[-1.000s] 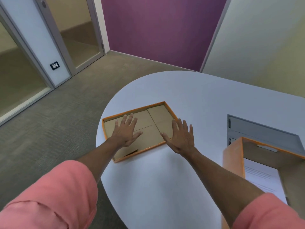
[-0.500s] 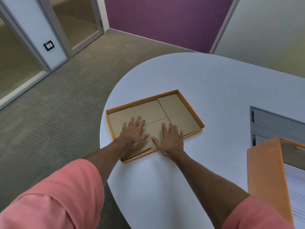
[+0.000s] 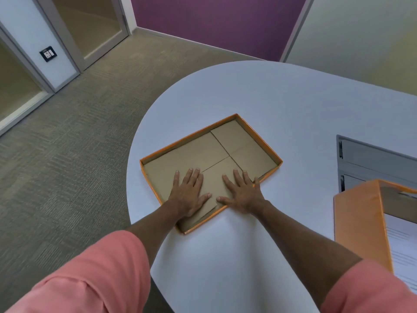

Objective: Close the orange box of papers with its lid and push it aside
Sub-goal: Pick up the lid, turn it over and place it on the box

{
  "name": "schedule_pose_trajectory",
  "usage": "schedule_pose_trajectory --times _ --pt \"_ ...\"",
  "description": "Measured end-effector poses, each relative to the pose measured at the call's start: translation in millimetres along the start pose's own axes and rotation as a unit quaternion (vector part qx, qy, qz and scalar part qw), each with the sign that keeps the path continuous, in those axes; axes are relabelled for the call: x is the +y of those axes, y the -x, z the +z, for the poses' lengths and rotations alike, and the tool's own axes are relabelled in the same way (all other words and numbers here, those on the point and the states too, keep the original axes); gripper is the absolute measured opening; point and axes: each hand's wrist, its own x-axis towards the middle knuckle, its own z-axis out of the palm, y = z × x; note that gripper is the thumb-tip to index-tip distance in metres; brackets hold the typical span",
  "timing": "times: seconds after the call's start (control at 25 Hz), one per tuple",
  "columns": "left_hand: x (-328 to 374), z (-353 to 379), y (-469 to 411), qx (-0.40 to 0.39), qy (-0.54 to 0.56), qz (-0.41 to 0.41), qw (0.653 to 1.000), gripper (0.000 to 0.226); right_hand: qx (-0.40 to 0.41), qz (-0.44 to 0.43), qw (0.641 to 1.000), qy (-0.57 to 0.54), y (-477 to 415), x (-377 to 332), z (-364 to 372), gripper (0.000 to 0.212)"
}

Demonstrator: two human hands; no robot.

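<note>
The orange lid [image 3: 248,141] lies upside down on the white table, brown cardboard inside facing up, near the table's left rounded edge. My left hand [image 3: 188,193] rests flat inside the lid, fingers spread. My right hand [image 3: 242,194] lies flat over the lid's near rim, fingers spread on the cardboard. The orange box [image 3: 358,224] stands at the right edge of the view, open at the top, with white printed papers [image 3: 401,247] inside.
The white table [image 3: 270,98] has a rounded end; its edge runs just left of the lid, with carpet floor below. A grey tray or drawer unit [image 3: 374,159] sits behind the orange box at the right.
The view has shifted so the lid sits nearer the middle. Both hands have slid back toward the lid's near rim and lie closer together; the lid itself has barely moved.
</note>
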Motion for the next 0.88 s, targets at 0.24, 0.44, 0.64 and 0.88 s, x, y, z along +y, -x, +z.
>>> schedule_pose_trajectory --times 0.24,0.44,0.64,0.88 --pt "63.5 8.4 21.8 0.031 -0.060 0.046 0.997 0.083 -0.058 -0.062 0.989 0.121 24.3 64.9 -13.8 0.092" --pt "79.6 0.3 25.2 0.067 -0.088 0.116 0.987 0.073 -0.055 -0.070 0.982 0.166 40.6 86.1 -10.5 0.087" --pt "41.8 -34.9 -7.2 0.101 -0.011 0.080 0.992 0.070 0.134 0.061 0.987 -0.068 50.0 64.2 -13.6 0.091" --pt "-6.6 -48.5 -40.0 0.007 0.154 -0.056 0.986 0.097 0.118 0.351 0.832 -0.414 51.4 43.4 -9.5 0.096"
